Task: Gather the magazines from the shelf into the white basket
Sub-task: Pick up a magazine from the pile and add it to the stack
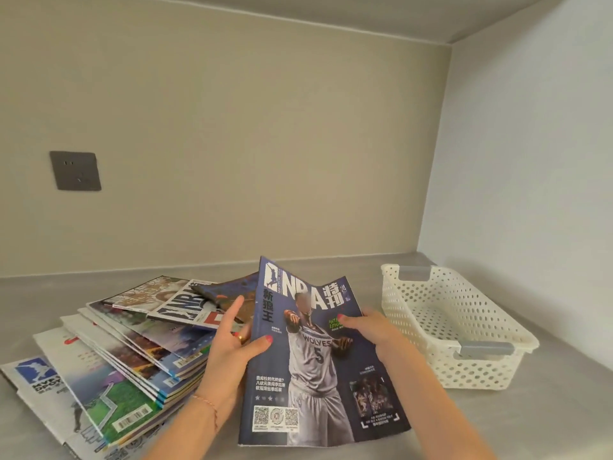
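Observation:
A blue basketball magazine (311, 363) with a player in a white jersey on its cover is held tilted up off the grey shelf (547, 423). My left hand (232, 343) grips its left edge, thumb on the cover. At the right edge, my right hand (368, 328) grips it the same way. To the left lies a fanned pile of several magazines (132, 353). The white perforated basket (428, 313) with grey handle grips stands on the right, apart from the held magazine, and looks empty.
The shelf is a recess with a beige back wall and a side wall close behind the basket on the right. A grey wall socket (75, 171) sits on the back wall at the left. Bare shelf surface lies in front of the basket.

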